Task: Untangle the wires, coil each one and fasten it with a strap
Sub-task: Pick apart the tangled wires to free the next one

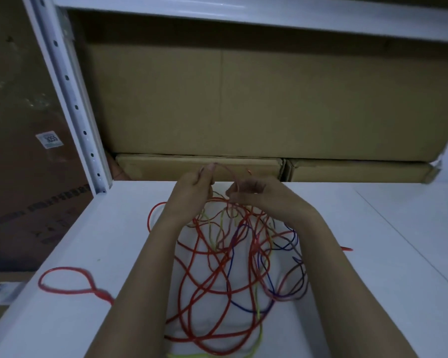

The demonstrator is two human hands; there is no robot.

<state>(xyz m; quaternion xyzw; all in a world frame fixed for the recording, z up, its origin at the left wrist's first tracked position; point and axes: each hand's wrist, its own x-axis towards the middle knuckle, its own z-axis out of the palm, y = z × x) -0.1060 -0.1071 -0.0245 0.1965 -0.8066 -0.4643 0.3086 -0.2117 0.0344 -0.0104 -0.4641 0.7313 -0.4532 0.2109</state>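
Hands lifting one thin red strand out of a wire tangle on a white shelf.

Left hand (pixel 192 188) pinches a thin red wire (pixel 226 168) at fingertip height, toward 12 o'clock of the heap; right hand (pixel 251 191) has its fingers curled round the same strand, which arcs between the two. Tangle (pixel 225 267) of red, blue, purple and yellow-green wires sprawls below the forearms, from centre to 6 o'clock, on the white shelf (pixel 373 254). Separate red loop (pixel 67 280) lies at 8 o'clock, apart from the heap. Cardboard boxes (pixel 243 104) stand at 12 o'clock.
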